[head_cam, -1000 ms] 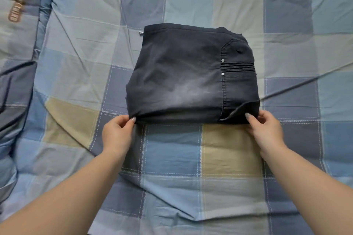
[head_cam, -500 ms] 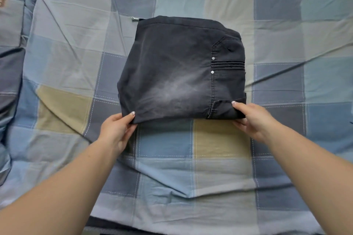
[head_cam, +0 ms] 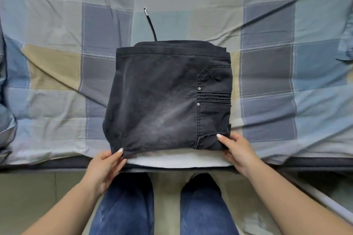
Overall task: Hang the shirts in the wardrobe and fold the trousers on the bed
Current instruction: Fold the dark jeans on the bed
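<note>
A: Where does the single head view look from?
B: From above, facing steeply down over the bed's (head_cam: pixel 57 63) near edge.
A: How near?
B: Close; floor (head_cam: pixel 28 196) fills the frame's bottom.

Folded dark trousers (head_cam: pixel 168 99) fill the frame's centre, a drawstring (head_cam: pixel 150 25) jutting from their top edge. Checked bedspread (head_cam: pixel 57 82) lies open left, right and above. Both near corners are taken by the left hand (head_cam: pixel 106 166) and right hand (head_cam: pixel 238 150).
</note>
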Motion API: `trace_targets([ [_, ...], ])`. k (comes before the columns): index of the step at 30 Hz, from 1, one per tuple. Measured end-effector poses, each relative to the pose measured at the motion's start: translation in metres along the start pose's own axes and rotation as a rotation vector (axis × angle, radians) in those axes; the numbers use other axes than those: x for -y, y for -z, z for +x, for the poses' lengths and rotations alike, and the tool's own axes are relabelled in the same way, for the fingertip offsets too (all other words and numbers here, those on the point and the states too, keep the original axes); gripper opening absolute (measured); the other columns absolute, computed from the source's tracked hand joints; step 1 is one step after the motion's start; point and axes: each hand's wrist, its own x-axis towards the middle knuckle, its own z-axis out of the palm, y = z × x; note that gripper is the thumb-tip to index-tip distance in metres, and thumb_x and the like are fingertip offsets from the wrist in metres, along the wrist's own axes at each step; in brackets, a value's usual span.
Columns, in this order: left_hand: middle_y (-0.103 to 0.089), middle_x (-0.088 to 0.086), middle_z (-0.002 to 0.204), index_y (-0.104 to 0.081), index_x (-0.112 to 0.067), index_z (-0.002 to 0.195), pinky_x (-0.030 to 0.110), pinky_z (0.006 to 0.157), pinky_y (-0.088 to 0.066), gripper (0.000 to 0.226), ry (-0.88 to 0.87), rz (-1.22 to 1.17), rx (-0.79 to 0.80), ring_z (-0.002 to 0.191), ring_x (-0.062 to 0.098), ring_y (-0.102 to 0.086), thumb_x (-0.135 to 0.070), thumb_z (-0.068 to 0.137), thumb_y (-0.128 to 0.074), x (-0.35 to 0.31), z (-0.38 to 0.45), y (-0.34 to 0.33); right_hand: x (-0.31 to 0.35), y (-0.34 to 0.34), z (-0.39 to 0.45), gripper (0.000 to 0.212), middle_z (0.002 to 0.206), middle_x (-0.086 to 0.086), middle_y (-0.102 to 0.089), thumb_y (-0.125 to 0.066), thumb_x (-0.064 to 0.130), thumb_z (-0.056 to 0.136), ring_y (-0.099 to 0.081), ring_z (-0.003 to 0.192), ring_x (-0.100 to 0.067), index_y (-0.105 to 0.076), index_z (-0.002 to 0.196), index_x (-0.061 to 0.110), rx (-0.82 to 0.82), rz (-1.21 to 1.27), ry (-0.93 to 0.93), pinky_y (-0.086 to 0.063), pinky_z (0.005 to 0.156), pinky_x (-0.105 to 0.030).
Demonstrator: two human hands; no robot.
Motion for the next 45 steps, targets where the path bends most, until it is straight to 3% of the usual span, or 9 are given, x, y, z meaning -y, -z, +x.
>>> trace_targets([
  [4, -0.071, 0.007, 0.097, -0.06, -0.007, 0.097, 0.031, 0.092, -0.052, 0.007, -0.034, 0.045, 0.037, 0.088, 0.014, -0.068, -0.007, 0.091, -0.06, 0.008, -0.007, 0.005, -0.014, 0.005, -0.009, 0.013, 0.102, -0.008, -0.07, -0.065, 0.013, 0.088, -0.067, 0.087, -0.014, -0.058, 0.098, 0.011, -0.031, -0.082, 0.031, -0.054, 0.08, -0.028],
  [8, -0.068, 0.005, 0.115, -0.053, -0.014, 0.122, 0.04, 0.097, -0.048, 0.04, -0.248, 0.161, 0.009, 0.104, 0.02, -0.065, -0.024, 0.086, -0.068, -0.026, -0.004, -0.004, 0.007, -0.001, -0.007, 0.038, 0.103, 0.011, -0.057, -0.071, 0.019, 0.084, -0.056, 0.092, -0.001, -0.049, 0.115, 0.021, -0.154, -0.277, 0.307, -0.041, 0.073, -0.005],
  [10, -0.066, 0.004, 0.117, -0.052, -0.013, 0.125, 0.038, 0.093, -0.049, 0.051, -0.382, 0.369, 0.01, 0.105, 0.019, -0.064, -0.034, 0.082, -0.071, -0.047, 0.002, -0.014, 0.025, -0.007, -0.001, 0.048, 0.111, 0.008, -0.057, -0.07, 0.023, 0.084, -0.056, 0.099, -0.004, -0.048, 0.126, 0.017, -0.174, -0.213, 0.371, -0.043, 0.078, -0.007],
  [13, -0.065, -0.002, 0.116, -0.051, -0.018, 0.127, 0.033, 0.092, -0.05, 0.059, -0.491, 0.528, 0.044, 0.103, 0.014, -0.064, -0.04, 0.077, -0.074, -0.082, 0.015, -0.035, 0.055, -0.017, 0.014, 0.053, 0.122, 0.002, -0.06, -0.07, 0.034, 0.083, -0.058, 0.11, -0.012, -0.052, 0.129, 0.016, -0.151, -0.218, 0.377, -0.046, 0.097, -0.027],
  [15, -0.067, -0.003, 0.112, -0.052, -0.018, 0.126, 0.03, 0.089, -0.051, 0.061, -0.497, 0.574, 0.106, 0.099, 0.013, -0.067, -0.044, 0.076, -0.075, -0.104, 0.024, -0.051, 0.073, -0.024, 0.024, 0.049, 0.119, 0.003, -0.065, -0.071, 0.044, 0.079, -0.061, 0.107, -0.013, -0.058, 0.12, 0.021, -0.094, -0.269, 0.364, -0.047, 0.098, -0.036],
  [19, -0.074, -0.004, 0.102, -0.066, -0.019, 0.108, 0.031, 0.085, -0.052, 0.053, -0.429, 0.683, 0.266, 0.095, 0.015, -0.07, -0.053, 0.068, -0.075, -0.125, 0.033, -0.066, 0.092, -0.031, 0.037, 0.078, 0.118, 0.004, -0.066, -0.075, 0.061, 0.054, -0.062, 0.108, -0.02, -0.059, 0.122, 0.026, 0.03, -0.307, 0.264, -0.047, 0.099, -0.043],
  [25, -0.071, -0.016, 0.109, -0.065, -0.033, 0.107, 0.015, 0.075, -0.052, 0.039, -0.392, 0.682, 0.468, 0.099, 0.001, -0.067, -0.047, 0.073, -0.076, -0.107, 0.025, -0.09, 0.092, -0.036, 0.045, 0.024, 0.109, 0.008, -0.07, -0.075, 0.033, 0.078, -0.065, 0.103, -0.015, -0.066, 0.101, 0.033, 0.241, -0.374, 0.263, -0.049, 0.098, -0.043],
  [32, -0.074, -0.004, 0.103, -0.067, -0.024, 0.108, 0.023, 0.066, -0.056, 0.053, -0.31, 0.404, 0.382, 0.093, 0.014, -0.071, -0.04, 0.06, -0.081, -0.108, -0.009, -0.101, 0.101, -0.02, 0.022, 0.03, 0.108, 0.005, -0.072, -0.072, 0.019, 0.082, -0.068, 0.1, -0.016, -0.065, 0.11, 0.026, 0.281, -0.196, 0.23, -0.053, 0.082, -0.032],
  [45, -0.074, -0.002, 0.105, -0.064, -0.024, 0.11, 0.032, 0.077, -0.052, 0.061, -0.375, 0.425, 0.512, 0.095, 0.016, -0.07, -0.043, 0.056, -0.086, -0.145, -0.193, -0.108, 0.165, 0.055, -0.182, 0.045, 0.108, -0.01, -0.071, -0.068, 0.012, 0.069, -0.069, 0.095, -0.022, -0.062, 0.113, 0.009, 0.358, 0.009, 0.252, -0.056, 0.077, -0.029],
])
